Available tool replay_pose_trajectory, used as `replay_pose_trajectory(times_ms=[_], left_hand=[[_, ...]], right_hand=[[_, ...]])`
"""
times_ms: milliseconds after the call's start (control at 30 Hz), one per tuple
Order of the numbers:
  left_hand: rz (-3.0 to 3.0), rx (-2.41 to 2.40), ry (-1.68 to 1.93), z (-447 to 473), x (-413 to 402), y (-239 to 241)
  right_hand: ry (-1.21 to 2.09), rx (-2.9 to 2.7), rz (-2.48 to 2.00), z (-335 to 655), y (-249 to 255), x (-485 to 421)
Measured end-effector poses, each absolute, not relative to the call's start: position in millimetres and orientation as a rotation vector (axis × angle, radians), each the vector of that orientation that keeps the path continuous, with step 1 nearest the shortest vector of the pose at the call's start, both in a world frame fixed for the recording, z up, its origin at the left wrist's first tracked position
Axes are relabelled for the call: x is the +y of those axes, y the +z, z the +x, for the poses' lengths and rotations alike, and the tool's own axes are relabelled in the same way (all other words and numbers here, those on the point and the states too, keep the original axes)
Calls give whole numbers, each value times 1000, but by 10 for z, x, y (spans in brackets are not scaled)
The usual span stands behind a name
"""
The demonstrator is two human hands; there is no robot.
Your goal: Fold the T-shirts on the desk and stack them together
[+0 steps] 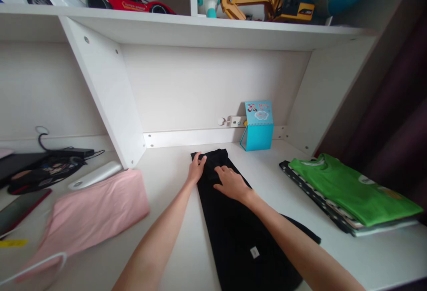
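A black garment (pixel 233 233) lies folded into a long strip on the white desk (pixel 173 184), running from the front edge toward the back wall, with a small white tag near its front end. My left hand (pixel 196 167) rests on its far left corner, fingers curled over the edge. My right hand (pixel 231 183) lies flat on the cloth just beside it, fingers stretched out and pointing left.
A pink cloth (pixel 96 213) lies at the left, with a white device and a dark bag with cables behind it. A stack of folded shirts topped by a green one (pixel 350 191) sits at the right. A blue box (pixel 257 126) stands at the back wall. Toy vehicles stand on the shelf above.
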State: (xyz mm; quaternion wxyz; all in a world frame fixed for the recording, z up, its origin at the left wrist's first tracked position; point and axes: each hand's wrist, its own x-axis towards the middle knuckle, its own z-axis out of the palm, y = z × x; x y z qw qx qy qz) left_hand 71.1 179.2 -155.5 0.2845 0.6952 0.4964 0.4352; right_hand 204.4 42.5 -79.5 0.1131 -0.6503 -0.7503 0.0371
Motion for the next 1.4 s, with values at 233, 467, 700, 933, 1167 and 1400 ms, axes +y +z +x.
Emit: replay_pose_trajectory(times_ms=[233, 467, 700, 933, 1167, 1400], left_hand=[[2029, 1368, 1136, 727, 1793, -1558], [2076, 1316, 1141, 725, 1812, -1556], [2068, 1324, 1134, 725, 1817, -1554], [2065, 1328, 1168, 731, 1797, -1526], [2049, 1372, 1211, 745, 1751, -1538], [1978, 1437, 1287, 706, 1746, -1562]], right_hand=[[364, -2078, -2143, 3311, -931, -488], [452, -2117, -2125, 3195, -844, -1199], [525, -2162, -1713, 3015, -661, -1073], [195, -2377, -1640, 2792, -1407, -1030], [355, -2365, -1696, 2793, -782, -398], [256, -2131, -1828, 3092, -812, 1539]])
